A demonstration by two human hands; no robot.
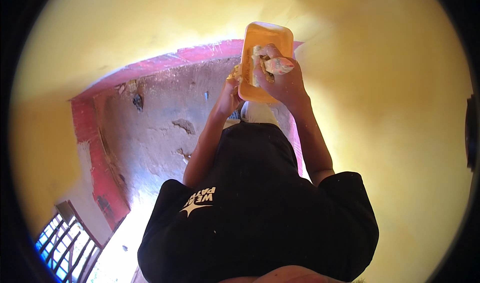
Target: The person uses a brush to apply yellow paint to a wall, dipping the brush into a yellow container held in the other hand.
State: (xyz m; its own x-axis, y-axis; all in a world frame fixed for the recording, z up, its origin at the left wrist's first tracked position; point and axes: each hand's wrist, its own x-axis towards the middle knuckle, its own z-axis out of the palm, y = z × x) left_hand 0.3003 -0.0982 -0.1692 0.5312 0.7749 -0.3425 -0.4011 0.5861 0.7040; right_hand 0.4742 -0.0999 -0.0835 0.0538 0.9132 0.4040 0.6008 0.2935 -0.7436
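In front of my body is a rectangular orange-yellow plastic tray (pixel 267 31), held up off the floor. My left hand (pixel 229 95) grips its left side, with the fingers partly hidden beneath it. Something yellow, paint or a rag, shows at those fingers; I cannot tell which. My right hand (pixel 282 80) is over the tray, closed around a wide paintbrush (pixel 279 65). The brush's pale, paint-smeared handle points up towards me. Its head sits down inside the tray, mostly covered by my fingers.
Yellow walls (pixel 375 95) rise ahead and close on my right. A red-pink band (pixel 150 67) runs along their base. The worn concrete floor (pixel 161 107) has a dark lump (pixel 138 102) and a broken patch (pixel 183 126). A barred window or gate (pixel 67 245) is at lower left.
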